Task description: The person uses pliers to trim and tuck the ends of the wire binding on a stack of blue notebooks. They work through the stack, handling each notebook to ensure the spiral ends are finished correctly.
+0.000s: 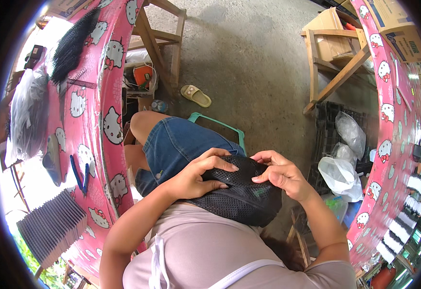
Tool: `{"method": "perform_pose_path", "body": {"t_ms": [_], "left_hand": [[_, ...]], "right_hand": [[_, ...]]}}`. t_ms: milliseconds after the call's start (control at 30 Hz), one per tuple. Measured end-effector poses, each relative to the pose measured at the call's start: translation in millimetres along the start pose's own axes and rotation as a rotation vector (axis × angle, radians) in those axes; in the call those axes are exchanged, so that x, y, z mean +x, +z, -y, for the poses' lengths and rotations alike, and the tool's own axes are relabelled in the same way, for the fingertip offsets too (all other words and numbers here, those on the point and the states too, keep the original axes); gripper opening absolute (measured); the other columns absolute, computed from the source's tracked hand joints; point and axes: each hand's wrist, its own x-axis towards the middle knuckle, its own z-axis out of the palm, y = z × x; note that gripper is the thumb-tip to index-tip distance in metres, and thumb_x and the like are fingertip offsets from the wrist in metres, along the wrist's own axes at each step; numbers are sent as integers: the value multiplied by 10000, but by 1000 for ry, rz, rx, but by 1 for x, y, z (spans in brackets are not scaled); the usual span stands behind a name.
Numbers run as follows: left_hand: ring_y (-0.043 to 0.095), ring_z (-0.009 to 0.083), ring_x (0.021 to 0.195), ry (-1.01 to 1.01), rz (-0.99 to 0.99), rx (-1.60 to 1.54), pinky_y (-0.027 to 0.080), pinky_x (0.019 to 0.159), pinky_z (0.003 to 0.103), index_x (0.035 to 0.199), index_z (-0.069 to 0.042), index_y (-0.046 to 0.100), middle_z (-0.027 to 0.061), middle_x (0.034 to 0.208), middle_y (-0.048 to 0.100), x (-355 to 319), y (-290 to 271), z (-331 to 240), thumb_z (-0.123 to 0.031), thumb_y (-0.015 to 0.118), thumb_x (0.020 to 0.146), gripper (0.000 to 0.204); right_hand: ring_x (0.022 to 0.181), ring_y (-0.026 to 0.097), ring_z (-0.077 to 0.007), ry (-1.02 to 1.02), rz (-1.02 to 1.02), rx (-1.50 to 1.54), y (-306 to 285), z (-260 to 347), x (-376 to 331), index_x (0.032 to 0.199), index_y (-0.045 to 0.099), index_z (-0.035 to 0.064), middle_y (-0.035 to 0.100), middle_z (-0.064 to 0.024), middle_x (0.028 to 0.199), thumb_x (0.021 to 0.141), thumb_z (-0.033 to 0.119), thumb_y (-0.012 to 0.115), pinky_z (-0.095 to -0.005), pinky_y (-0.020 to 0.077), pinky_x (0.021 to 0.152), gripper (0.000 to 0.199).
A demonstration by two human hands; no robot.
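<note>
A black mesh pouch (242,197) rests against my front, above my lap in denim shorts (177,144). My left hand (198,176) lies on its left upper side with fingers spread over the mesh. My right hand (280,173) pinches the pouch's top right edge with curled fingers. Both hands grip the pouch. I sit on a green plastic stool (220,126).
Pink cartoon-cat tablecloths cover a table on the left (107,111) and one on the right (388,144). On the left table lie black combs (71,45), a stack of dark cards (51,226) and blue pens (79,174). White plastic bags (340,176), a sandal (196,95) and cardboard boxes (333,36) sit on the concrete floor.
</note>
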Motion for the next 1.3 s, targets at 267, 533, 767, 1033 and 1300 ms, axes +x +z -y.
{"method": "perform_pose_path", "body": {"t_ms": [267, 533, 767, 1033, 1300], "left_hand": [[440, 336, 1233, 55, -31, -78, 397, 1010, 416, 1132, -72, 572, 184, 1260, 473, -8, 1, 4, 29, 732, 717, 455], [444, 343, 1223, 107, -19, -82, 391, 1004, 426, 1120, -83, 557, 188, 1256, 471, -11, 1, 0, 33, 727, 720, 449], [442, 333, 1224, 71, -25, -29, 383, 1008, 408, 1146, -73, 536, 175, 1244, 477, -11, 1, -1, 19, 728, 727, 470], [434, 217, 1217, -305, -156, -221, 336, 1046, 355, 1326, -54, 336, 142, 1262, 474, -8, 4, -2, -76, 744, 774, 686], [515, 225, 1136, -469, -159, -169, 404, 993, 342, 1336, -60, 322, 181, 1196, 533, -5, 3, 3, -106, 754, 764, 719]], "right_hand": [[1062, 505, -290, -6, 4, -235, 14, 24, 0, 930, 704, 29, 482, -174, 1240, 851, 169, 628, -390, 396, 937, 178], [1001, 538, -260, 28, -28, -227, 23, 33, 2, 822, 676, 19, 517, -161, 1173, 758, 153, 698, -359, 424, 891, 151], [935, 526, -172, 344, -71, -136, 14, 23, 25, 909, 547, 39, 550, -101, 1038, 743, 184, 762, -327, 436, 837, 307], [973, 582, -127, 774, 170, 340, -11, -17, 66, 1171, 562, -10, 623, -61, 1071, 854, 136, 660, -271, 454, 886, 362], [944, 602, -125, 851, 174, 376, -19, -27, 71, 1128, 587, 0, 645, -52, 1057, 839, 162, 691, -271, 464, 872, 347]]}}
